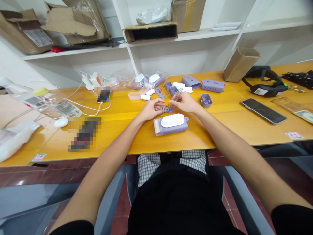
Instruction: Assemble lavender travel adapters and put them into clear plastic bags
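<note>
My left hand (151, 109) rests on the table with fingers curved around the left end of a small flat purple plate (167, 109) that has round openings. My right hand (186, 101) is closed just beyond that plate, with a thin metal spring (176, 96) at its fingers, partly hidden. In front of both hands lies a purple housing (171, 130) topped by a white bristle brush (173, 120). More flat purple plates (160, 95) lie behind my left fingers. Near them are white rollers (146, 97). An open purple cup (206, 100) stands right of my right hand.
Purple casings (213, 85) and bagged brush units (154, 79) line the back. To the right are a phone (263, 111), a headset (265, 83) and a cardboard box (241, 63). A plastic bottle (39, 99), cables (85, 103) and a blurred dark object (85, 133) lie left.
</note>
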Tool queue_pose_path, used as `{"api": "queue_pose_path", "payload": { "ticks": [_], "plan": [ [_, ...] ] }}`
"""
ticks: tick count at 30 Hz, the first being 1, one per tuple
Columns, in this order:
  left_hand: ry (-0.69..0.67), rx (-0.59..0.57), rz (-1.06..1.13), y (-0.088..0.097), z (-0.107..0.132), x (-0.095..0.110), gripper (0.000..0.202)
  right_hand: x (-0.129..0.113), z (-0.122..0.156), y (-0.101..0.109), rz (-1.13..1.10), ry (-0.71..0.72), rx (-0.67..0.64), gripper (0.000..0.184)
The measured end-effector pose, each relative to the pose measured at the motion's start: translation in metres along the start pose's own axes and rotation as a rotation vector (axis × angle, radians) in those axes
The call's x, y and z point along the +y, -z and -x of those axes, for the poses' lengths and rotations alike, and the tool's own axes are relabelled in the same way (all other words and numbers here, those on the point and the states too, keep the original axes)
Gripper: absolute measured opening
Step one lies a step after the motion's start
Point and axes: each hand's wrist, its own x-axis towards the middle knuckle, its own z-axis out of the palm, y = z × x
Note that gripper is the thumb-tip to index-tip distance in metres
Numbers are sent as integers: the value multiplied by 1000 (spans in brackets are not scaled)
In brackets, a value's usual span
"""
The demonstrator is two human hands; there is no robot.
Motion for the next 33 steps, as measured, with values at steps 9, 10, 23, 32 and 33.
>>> {"api": "queue_pose_path", "payload": {
  "ticks": [9, 10, 23, 32, 33],
  "plan": [
    [-13, 8, -38, -2, 1, 1, 48, -10, 3, 2, 228, 74, 46, 30],
    [-14, 10, -41, -3, 1, 2, 48, -10, 3, 2, 246, 75, 47, 29],
    [-51, 67, -104, -5, 1, 5, 44, -11, 8, -2, 269, 112, 77, 22],
    [-59, 91, -99, -7, 1, 7, 42, -10, 7, -10, 166, 95, 39, 26],
    [-61, 95, -99, -8, 1, 8, 41, -11, 7, -10, 151, 86, 29, 29]
  ]
}}
